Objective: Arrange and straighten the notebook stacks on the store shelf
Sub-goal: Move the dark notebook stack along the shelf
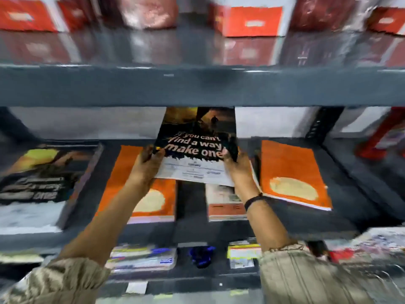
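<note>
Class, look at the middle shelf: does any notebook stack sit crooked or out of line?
Yes. The orange notebook stack on the right lies twisted, its near corner swung rightward, unlike the squarer orange stack beside the left hand.

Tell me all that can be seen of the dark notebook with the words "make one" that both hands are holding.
The dark notebook has a glossy cover: a dusky orange scene on top, pale lettering in the middle, a white label strip at the bottom. It is held tilted over the middle shelf, its top reaching under the shelf above. The left hand grips its lower left corner and the right hand its lower right corner.
</note>
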